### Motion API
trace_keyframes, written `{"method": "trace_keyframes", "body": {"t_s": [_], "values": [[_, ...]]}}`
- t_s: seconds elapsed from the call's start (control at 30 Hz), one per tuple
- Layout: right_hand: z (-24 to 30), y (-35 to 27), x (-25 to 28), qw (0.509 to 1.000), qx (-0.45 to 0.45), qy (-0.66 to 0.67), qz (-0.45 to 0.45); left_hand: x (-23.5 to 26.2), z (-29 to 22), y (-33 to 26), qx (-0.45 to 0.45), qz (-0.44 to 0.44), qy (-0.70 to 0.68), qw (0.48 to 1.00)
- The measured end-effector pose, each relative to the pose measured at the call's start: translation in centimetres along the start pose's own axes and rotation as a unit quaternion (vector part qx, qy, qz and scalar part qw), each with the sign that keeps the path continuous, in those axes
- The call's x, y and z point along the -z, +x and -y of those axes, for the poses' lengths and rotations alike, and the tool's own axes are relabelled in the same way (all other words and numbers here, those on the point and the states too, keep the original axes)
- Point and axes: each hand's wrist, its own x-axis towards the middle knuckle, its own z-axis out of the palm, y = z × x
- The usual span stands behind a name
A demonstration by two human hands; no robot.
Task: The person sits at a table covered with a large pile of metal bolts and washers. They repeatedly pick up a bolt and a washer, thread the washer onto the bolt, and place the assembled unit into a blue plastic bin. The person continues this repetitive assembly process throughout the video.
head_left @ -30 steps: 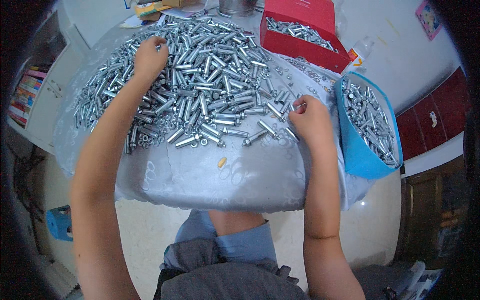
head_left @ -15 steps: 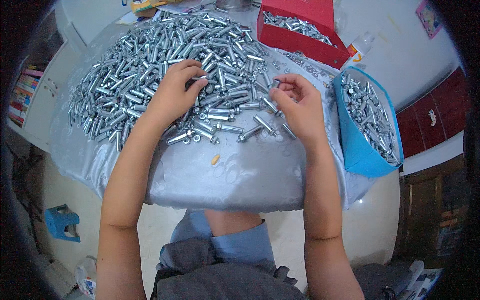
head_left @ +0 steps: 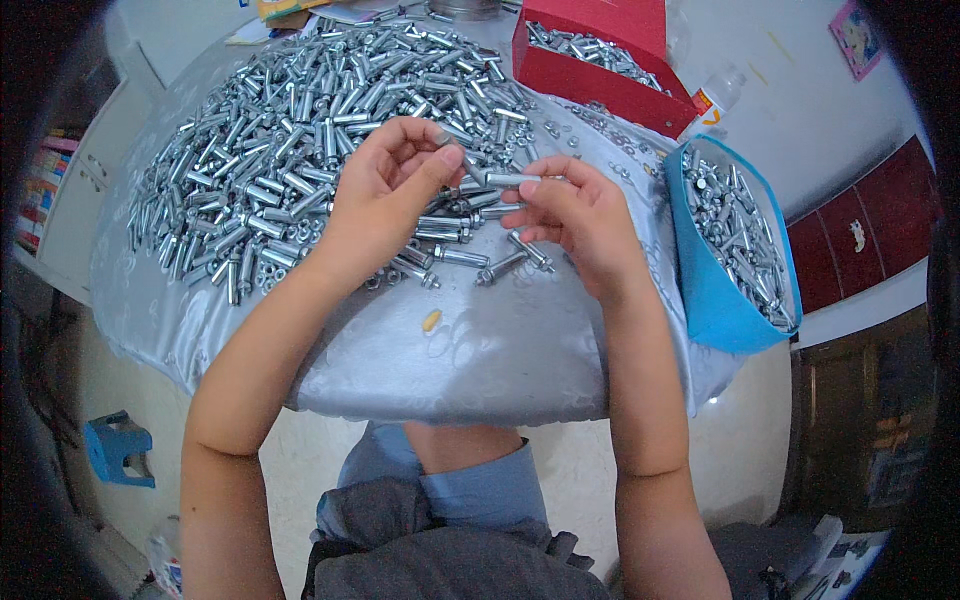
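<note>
Over the front of a big heap of silver expansion bolts (head_left: 300, 130), my two hands are close together. My left hand (head_left: 390, 190) pinches a thin, dark grey bolt (head_left: 472, 168) between thumb and forefinger. In my right hand (head_left: 575, 215), the thumb and forefinger grip a shiny metal sleeve (head_left: 508, 180), which points left. The bolt's lower end meets or nearly meets the sleeve's left end; I cannot tell whether it is inside. Below my hands, a few loose expansion bolts (head_left: 502, 268) lie on the silvery tablecloth (head_left: 450, 370).
To the right stands a blue fabric bin (head_left: 735, 325) full of bolts. A red box (head_left: 600, 95) of metal parts sits at the back right, beside a plastic bottle (head_left: 715, 95). Small nuts and washers (head_left: 620, 140) are scattered between them. A small yellowish piece (head_left: 431, 320) lies near the front edge.
My left hand has moved right and my right hand left, bringing the bolt and sleeve together. The left hand has turned, its palm side now showing more.
</note>
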Motion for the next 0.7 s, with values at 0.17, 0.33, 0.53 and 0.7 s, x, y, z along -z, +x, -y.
{"method": "trace_keyframes", "body": {"t_s": [0.17, 0.33, 0.53, 0.7], "values": [[0.06, -0.24, -0.33, 1.0, 0.004, -0.016, 0.023, 0.09, 0.08, 0.04, 0.031, -0.024, -0.029, 0.999], [-0.16, 0.0, -0.3, 1.0, -0.003, -0.013, 0.005, -0.03, 0.62, -0.01, 0.025, -0.046, -0.038, 0.998], [0.06, -0.09, -0.23, 0.999, -0.025, -0.034, 0.014, -0.11, 0.04, 0.06, 0.022, -0.04, -0.005, 0.999], [-0.16, -0.02, 0.14, 0.999, -0.022, -0.009, 0.041, 0.2, 0.33, 0.13, 0.03, -0.035, -0.012, 0.999]]}}
